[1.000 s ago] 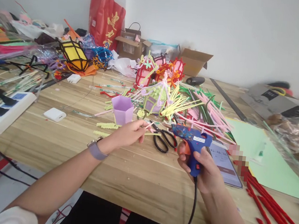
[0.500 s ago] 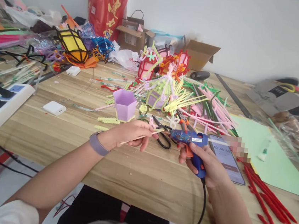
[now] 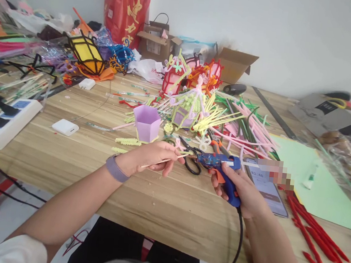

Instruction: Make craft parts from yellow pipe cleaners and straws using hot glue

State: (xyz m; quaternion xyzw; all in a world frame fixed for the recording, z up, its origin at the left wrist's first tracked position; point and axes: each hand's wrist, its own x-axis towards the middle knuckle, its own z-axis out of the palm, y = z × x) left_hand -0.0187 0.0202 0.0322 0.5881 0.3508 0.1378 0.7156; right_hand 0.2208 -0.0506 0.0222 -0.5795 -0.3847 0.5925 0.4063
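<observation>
My left hand [image 3: 160, 157] pinches a thin wooden stick [image 3: 153, 164] over the front of the table. At its fingertips a short yellow-green strip shows beside the stick's tip. My right hand [image 3: 245, 187] is wrapped around a blue hot glue gun [image 3: 216, 161] with an orange trigger. The gun's nozzle points left, close to the far end of the stick; whether they touch I cannot tell. Just behind the hands lie black-handled scissors [image 3: 193, 164]. A purple hexagonal paper cup [image 3: 147, 125] stands beyond my left hand.
Pink, yellow and green pipe cleaners [image 3: 253, 125] spread behind the gun, near several small lanterns [image 3: 183, 117]. On the right are a phone [image 3: 269, 191], red pipe cleaners [image 3: 315, 234] and a green sheet [image 3: 331, 202]. A power strip [image 3: 10, 122] sits at left. The gun's black cord [image 3: 238, 247] hangs over the front edge.
The glue gun has shifted slightly left, its nozzle moving along the end of the stick. My left hand and the stick have hardly moved.
</observation>
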